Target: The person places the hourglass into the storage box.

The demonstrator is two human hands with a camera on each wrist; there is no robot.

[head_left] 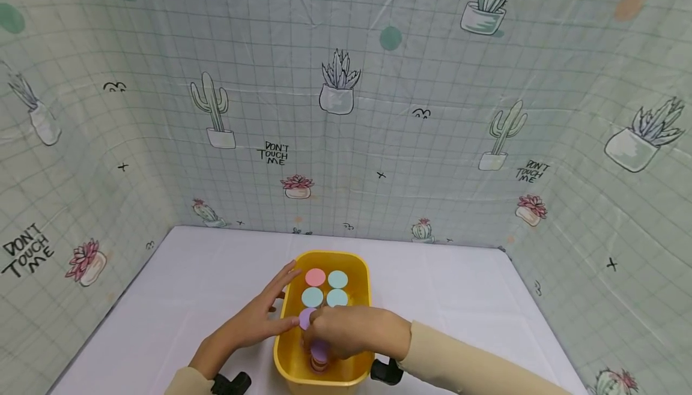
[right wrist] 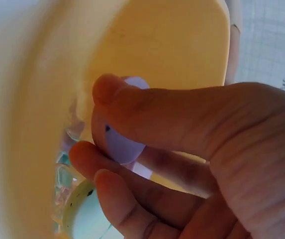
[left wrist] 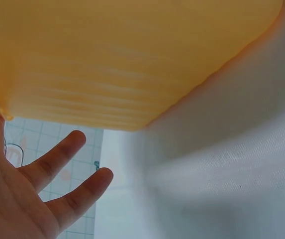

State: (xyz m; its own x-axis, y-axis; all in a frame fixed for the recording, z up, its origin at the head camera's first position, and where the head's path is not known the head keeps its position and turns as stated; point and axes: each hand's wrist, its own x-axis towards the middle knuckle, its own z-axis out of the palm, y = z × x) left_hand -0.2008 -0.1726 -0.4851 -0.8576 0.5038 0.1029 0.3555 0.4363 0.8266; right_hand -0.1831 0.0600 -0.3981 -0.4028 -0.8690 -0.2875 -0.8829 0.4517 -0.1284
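A yellow bin (head_left: 370, 281) stands on the table, holding several small round-lidded containers. My left hand (head_left: 254, 321) lies along its left rim with fingers spread, thumb reaching over the edge close to a purple lid (head_left: 307, 318). In the left wrist view, two straight fingers (left wrist: 90, 191) stand off the bin's outer wall. Reaching inside, my right hand (head_left: 348, 330) pinches a purple-lidded container (right wrist: 125, 144) between thumb and fingers. A second purple lid (head_left: 319, 352) shows nearer the front; which of the two is gripped, I cannot tell.
Toward the bin's far end sit a pink lid (head_left: 315, 277) and several light-blue lids (head_left: 337, 279). A white-covered table (head_left: 443, 293) surrounds the bin. Behind and at both sides hangs a cactus-print cloth (head_left: 346, 143).
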